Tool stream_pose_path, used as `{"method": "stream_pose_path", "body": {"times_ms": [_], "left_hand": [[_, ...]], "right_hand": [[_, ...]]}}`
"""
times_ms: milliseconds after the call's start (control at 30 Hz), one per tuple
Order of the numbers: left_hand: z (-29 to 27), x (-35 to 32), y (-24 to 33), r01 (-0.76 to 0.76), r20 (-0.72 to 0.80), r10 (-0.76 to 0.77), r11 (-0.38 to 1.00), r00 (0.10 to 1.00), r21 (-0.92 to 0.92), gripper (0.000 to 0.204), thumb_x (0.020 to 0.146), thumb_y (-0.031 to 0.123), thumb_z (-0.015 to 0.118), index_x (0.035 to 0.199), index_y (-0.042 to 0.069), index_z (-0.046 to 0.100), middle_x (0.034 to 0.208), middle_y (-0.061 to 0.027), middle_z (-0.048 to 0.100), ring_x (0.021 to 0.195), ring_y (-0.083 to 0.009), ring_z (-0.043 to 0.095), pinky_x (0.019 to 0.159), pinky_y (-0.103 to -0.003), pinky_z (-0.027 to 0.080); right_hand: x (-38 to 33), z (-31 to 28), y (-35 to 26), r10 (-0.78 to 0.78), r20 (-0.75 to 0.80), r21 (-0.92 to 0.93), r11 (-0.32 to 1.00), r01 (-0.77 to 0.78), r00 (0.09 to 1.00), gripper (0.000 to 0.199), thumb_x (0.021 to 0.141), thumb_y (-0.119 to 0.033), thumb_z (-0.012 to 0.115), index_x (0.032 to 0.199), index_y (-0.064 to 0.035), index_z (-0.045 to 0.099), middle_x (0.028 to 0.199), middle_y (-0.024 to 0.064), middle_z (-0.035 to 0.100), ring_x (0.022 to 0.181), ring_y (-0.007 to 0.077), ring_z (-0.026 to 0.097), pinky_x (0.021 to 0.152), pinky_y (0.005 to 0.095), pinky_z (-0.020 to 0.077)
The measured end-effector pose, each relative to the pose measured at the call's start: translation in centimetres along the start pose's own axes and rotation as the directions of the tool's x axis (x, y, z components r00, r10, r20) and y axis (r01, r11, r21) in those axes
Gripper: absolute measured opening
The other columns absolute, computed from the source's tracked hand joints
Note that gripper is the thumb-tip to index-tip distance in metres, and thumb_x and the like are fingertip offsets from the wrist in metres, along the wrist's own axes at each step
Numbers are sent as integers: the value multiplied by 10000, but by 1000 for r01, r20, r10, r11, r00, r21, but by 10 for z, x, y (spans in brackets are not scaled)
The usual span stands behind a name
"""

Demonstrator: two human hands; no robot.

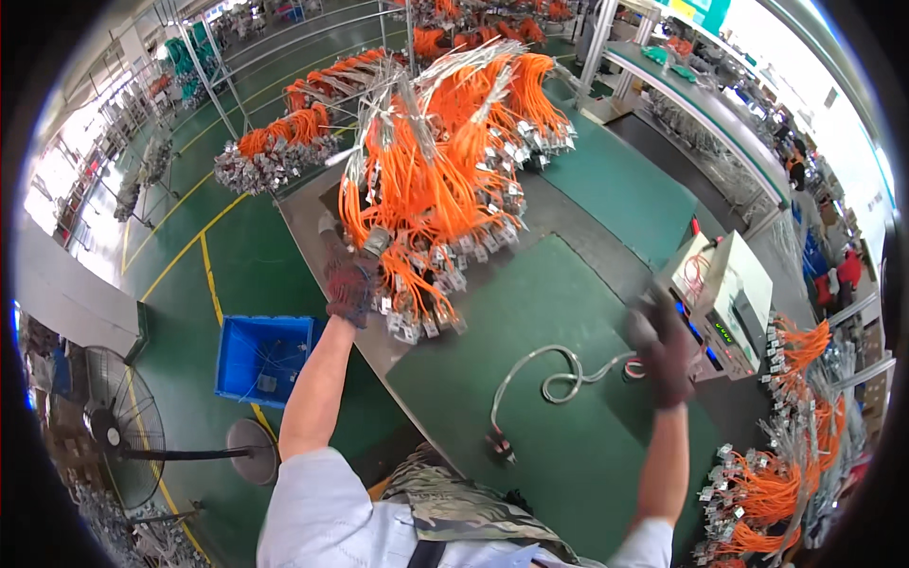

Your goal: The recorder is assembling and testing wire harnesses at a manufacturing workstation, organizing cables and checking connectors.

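My left hand (350, 287), in a dark red glove, reaches to the near left edge of a large pile of orange cables (426, 180) with metal connectors. Its fingers look spread beside the connectors, and I see nothing held. Over the right of the green mat (511, 331) hovers my gloved right hand (660, 346), smeared by motion, next to a pale box-shaped electronic device (729, 303) with a lit display. A grey cable (565, 379) lies looped on the mat. Its dark plug (502, 447) points toward me, and its other end runs toward the right hand.
A blue bin (265, 360) stands on the floor left of the table, with a fan (118, 426) nearby. More orange cable bundles (757, 502) hang at the lower right. Racks of cables (284, 133) stand behind on the left. A shelf (701, 114) runs along the far right.
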State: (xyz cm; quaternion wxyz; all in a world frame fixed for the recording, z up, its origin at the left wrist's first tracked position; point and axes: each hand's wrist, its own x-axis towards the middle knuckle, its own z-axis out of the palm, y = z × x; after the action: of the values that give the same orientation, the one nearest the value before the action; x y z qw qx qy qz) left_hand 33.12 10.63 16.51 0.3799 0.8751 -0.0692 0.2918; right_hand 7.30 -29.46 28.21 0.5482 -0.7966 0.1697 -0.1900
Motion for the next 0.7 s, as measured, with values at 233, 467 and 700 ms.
{"method": "stream_pose_path", "body": {"times_ms": [233, 467, 700], "left_hand": [[0, 77, 23, 410, 384, -226, 753, 896, -515, 598, 985, 256, 782, 1472, 9, 538, 1215, -132, 723, 1073, -249, 704, 942, -403, 583], [15, 77, 9, 517, 401, -328, 574, 856, -635, 466, 1009, 133, 734, 1426, 25, 558, 1129, -62, 717, 968, -155, 687, 878, -331, 587], [-8, 49, 18, 589, 429, -419, 417, 800, -692, 418, 1017, 89, 712, 1413, 31, 592, 1185, -55, 719, 1039, -159, 701, 951, -339, 589]], "right_hand": [[191, 233, -107, -60, 311, -434, 879, 198, 949, 1015, 834, -671, 772, 1571, -41, 473, 1322, 283, 713, 1226, 421, 706, 1068, 486, 523], [249, 303, -111, 37, 551, -460, 847, 267, 833, 823, 821, -607, 819, 1301, 36, 631, 1166, 296, 731, 1104, 427, 720, 952, 495, 537], [204, 264, -80, 19, 462, -424, 883, 202, 887, 427, 912, -309, 722, 1199, -3, 645, 991, 294, 711, 986, 483, 709, 838, 511, 563]]}}
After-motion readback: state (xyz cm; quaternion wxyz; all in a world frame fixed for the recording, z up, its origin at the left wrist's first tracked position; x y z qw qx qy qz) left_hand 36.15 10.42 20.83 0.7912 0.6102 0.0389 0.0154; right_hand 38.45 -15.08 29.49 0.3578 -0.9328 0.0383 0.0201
